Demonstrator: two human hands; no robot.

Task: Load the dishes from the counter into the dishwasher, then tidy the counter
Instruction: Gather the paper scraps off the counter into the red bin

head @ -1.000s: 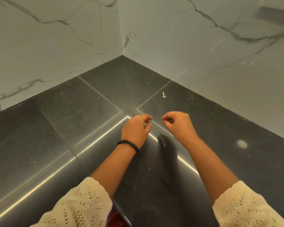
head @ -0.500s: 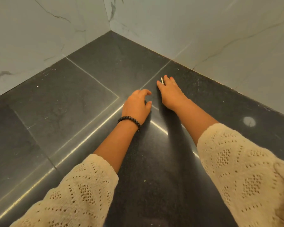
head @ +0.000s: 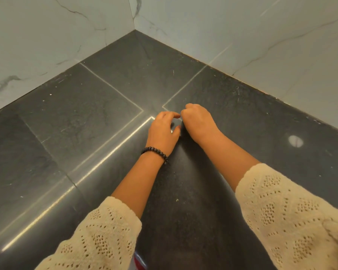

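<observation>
Counter [head: 242, 117], head view: dark stone slabs with pale seams, meeting white marble walls [head: 47, 36] in a corner. Left hand [head: 162, 131], beaded bracelet [head: 154, 152] at wrist: fingers loosely curved, thumb apart, cupped low over the counter beside the seam corner; holds nothing visible. Right hand [head: 200, 121]: fingers curled under, fingertips close to the left's forefinger; whether it pinches anything, cannot tell. Cream knit sleeves [head: 291, 211] on both forearms. Pale round spot [head: 295, 141] on counter, right.
</observation>
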